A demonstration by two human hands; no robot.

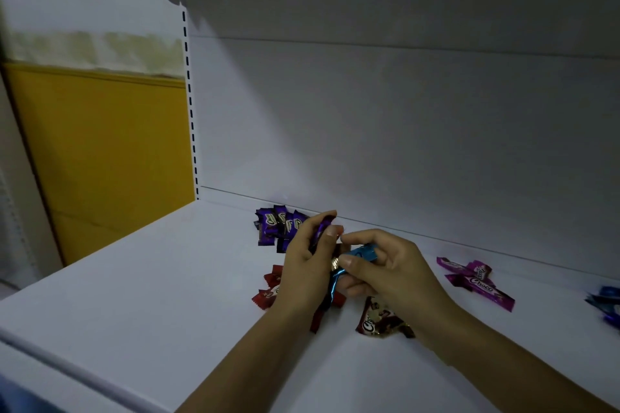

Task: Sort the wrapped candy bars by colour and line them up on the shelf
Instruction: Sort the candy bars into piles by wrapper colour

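Lying by the back edge of the white shelf (134, 278), dark purple bars (278, 225) are sitting heaped, red bars (268, 292) nearer the front. The left hand (305, 265) is gripping a purple bar (323, 228) in curled fingers (322, 216); the right hand (385, 265) is pinching a blue bar (364, 253). Brown bars (379, 318) are lying under the right wrist, magenta bars (476, 282) beyond, blue bars (607, 302) farthest right.

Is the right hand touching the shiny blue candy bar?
Touching. The head view shows the right hand with its thumb and fingers pinched round the blue candy bar.
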